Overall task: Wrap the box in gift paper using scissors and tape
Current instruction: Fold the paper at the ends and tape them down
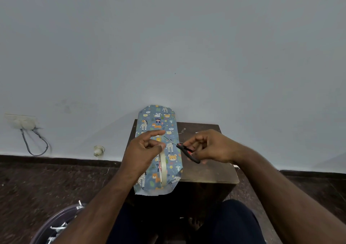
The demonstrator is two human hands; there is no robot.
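Down at the bottom of the frame, closest to us, the person's knees in dark trousers (234, 223), and both forearms reaching up toward the centre. The left hand (145, 146) has the tape roll (162, 167) hanging from it, and thumb and forefinger look pinched on what I take to be a pulled-out strip of tape, though the strip itself is too clear to make out. That would keep the tape taut and lifted off the paper, ready for a snip. The right hand (209, 147) is clamped round the scissors (184, 150), fingers through the black and red handles, blades pointing up-left toward the left fingertips. The blades appear slightly parted, but they are thin and blurred, so I can't be sure.

Just beneath both hands lies the box in gift paper (159, 150), blue with cartoon animals, running lengthways from the middle of the frame toward us. It sits on the left part of the dark worktop (207, 170), its near end overhanging the edge. The end flaps look folded in, so my read is that the long wrap is done and tape is being cut to fasten a seam.

Further out: lower left, a round bin (56, 225) holding paper offcuts, handy for scraps. At far left on the wall, a socket with a looping cable (28, 131).
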